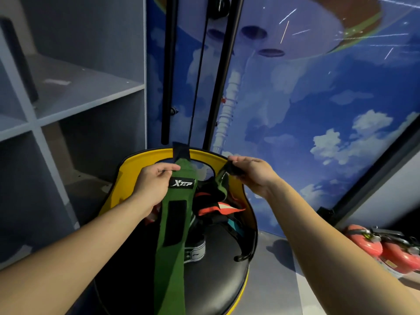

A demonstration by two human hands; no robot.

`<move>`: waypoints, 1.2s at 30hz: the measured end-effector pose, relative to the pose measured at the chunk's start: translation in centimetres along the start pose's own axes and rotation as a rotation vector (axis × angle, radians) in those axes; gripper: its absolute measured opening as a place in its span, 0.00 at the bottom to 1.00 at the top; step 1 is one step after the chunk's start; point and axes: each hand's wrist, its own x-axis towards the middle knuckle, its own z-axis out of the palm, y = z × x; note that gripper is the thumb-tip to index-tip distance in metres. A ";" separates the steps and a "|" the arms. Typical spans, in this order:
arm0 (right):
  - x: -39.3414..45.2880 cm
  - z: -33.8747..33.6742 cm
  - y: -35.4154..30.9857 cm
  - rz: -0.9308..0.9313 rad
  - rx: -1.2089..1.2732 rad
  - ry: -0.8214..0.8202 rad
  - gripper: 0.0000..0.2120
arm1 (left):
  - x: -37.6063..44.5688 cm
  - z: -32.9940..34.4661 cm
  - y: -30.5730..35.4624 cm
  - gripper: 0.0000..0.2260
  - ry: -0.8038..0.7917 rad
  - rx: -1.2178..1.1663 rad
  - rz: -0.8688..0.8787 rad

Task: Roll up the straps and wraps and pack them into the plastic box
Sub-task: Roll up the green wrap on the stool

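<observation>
The left hand (156, 183) pinched the green wrap (172, 226) near its logo while the right hand (247, 172) pinched its dark far end, holding it taut above the strap pile (216, 205) on the seat (211, 280), seemingly to start rolling; no box showed.

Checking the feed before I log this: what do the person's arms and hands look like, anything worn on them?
Both forearms are bare up to the frame edge, with no sleeves in view. The left hand and right hand wear no gloves. No watch, bracelet, ring or marking shows on either wrist or hand in the head view.
</observation>
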 end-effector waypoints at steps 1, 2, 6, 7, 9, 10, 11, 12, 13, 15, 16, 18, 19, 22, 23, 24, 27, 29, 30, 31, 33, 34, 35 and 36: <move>-0.4 0.4 -0.7 -0.017 -0.015 -0.011 0.12 | -0.1 -0.2 0.4 0.17 -0.003 -0.006 0.011; -0.9 0.7 -1.3 -0.034 -0.029 -0.023 0.13 | -0.2 -0.4 0.8 0.16 -0.003 -0.004 0.014; -2.7 2.0 -3.0 -0.171 -0.183 0.001 0.11 | -0.5 -1.3 2.3 0.16 0.001 -0.025 0.050; -3.1 2.4 -3.3 -0.211 -0.247 0.028 0.09 | -0.6 -1.5 2.6 0.17 -0.003 -0.046 0.062; -3.8 2.9 -3.7 -0.291 -0.316 0.055 0.06 | -0.9 -2.0 3.4 0.18 -0.012 -0.088 0.054; -4.0 3.1 -3.9 -0.324 -0.327 0.058 0.05 | -1.1 -2.3 3.8 0.18 -0.011 -0.099 0.052; -4.3 3.3 -4.2 -0.349 -0.331 0.060 0.04 | -1.3 -2.5 4.1 0.18 -0.014 -0.108 0.055; -4.6 3.5 -4.5 -0.368 -0.330 0.067 0.04 | -1.5 -2.7 4.6 0.17 -0.017 -0.112 0.060; -5.1 3.6 -4.9 -0.383 -0.333 0.083 0.04 | -1.8 -2.8 5.1 0.16 -0.020 -0.115 0.069; -5.8 4.0 -5.7 -0.411 -0.345 0.125 0.07 | -2.3 -3.1 6.0 0.16 -0.020 -0.124 0.086; -6.2 4.1 -6.0 -0.418 -0.339 0.131 0.07 | -2.6 -3.2 6.4 0.16 -0.018 -0.131 0.093; -7.0 4.4 -6.8 -0.420 -0.329 0.109 0.06 | -3.2 -3.5 7.2 0.15 -0.012 -0.141 0.109; -7.4 4.5 -7.1 -0.424 -0.324 0.094 0.05 | -3.4 -3.7 7.6 0.15 -0.010 -0.144 0.117; -8.6 4.8 -7.9 -0.443 -0.288 0.060 0.07 | -4.3 -4.2 9.0 0.14 -0.013 -0.171 0.141; -9.0 4.9 -8.3 -0.449 -0.274 0.057 0.08 | -4.6 -4.4 9.4 0.14 -0.013 -0.181 0.147; -9.4 5.0 -8.6 -0.453 -0.263 0.058 0.08 | -4.8 -4.6 9.9 0.13 -0.011 -0.190 0.153; -10.6 5.1 -9.8 -0.471 -0.235 0.035 0.04 | -5.4 -5.3 10.8 0.11 -0.014 -0.216 0.154; -11.4 5.2 -10.5 -0.479 -0.209 0.024 0.07 | -5.7 -5.9 11.3 0.09 -0.009 -0.214 0.148; -11.7 5.2 -10.8 -0.485 -0.195 0.017 0.08 | -5.9 -6.1 11.6 0.09 -0.012 -0.212 0.149; -12.0 5.3 -11.1 -0.491 -0.180 0.009 0.09 | -6.1 -6.3 11.8 0.09 -0.017 -0.208 0.150; -12.9 5.4 -11.8 -0.506 -0.151 -0.006 0.10 | -6.6 -6.6 12.5 0.08 -0.024 -0.211 0.158; -13.3 5.6 -12.3 -0.514 -0.137 -0.016 0.10 | -6.8 -6.7 12.8 0.08 -0.023 -0.219 0.159; -13.6 5.7 -12.7 -0.521 -0.121 -0.022 0.11 | -7.1 -6.8 13.2 0.08 -0.025 -0.225 0.158; -13.7 5.9 -13.2 -0.532 -0.109 -0.021 0.12 | -7.3 -6.9 13.5 0.08 -0.031 -0.231 0.161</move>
